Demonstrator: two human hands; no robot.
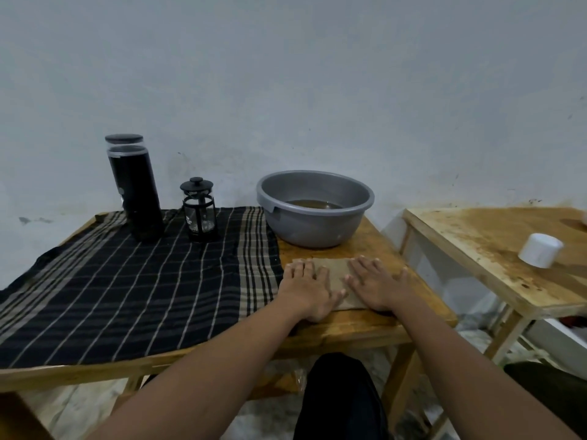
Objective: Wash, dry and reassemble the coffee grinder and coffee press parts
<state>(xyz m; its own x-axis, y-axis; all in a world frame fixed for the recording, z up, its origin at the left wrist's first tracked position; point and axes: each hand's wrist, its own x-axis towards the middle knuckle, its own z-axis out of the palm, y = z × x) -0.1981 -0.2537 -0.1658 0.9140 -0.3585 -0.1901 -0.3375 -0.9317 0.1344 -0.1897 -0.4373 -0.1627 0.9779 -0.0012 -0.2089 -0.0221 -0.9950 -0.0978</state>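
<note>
A tall black coffee grinder (136,192) with a clear top stands upright at the back left of the wooden table (365,328). Beside it, to the right, stands a small black-framed glass coffee press (199,212) with its lid on. Both rest on a black striped cloth (127,287). My left hand (309,289) and my right hand (378,285) lie flat, fingers straight, on a folded brown cloth (333,271) at the table's right front. Neither hand holds anything.
A grey plastic basin (314,208) with brownish water sits behind the brown cloth. To the right stands a second stained wooden table (476,236) with a white cup (540,250) lying on it. A pale wall runs close behind.
</note>
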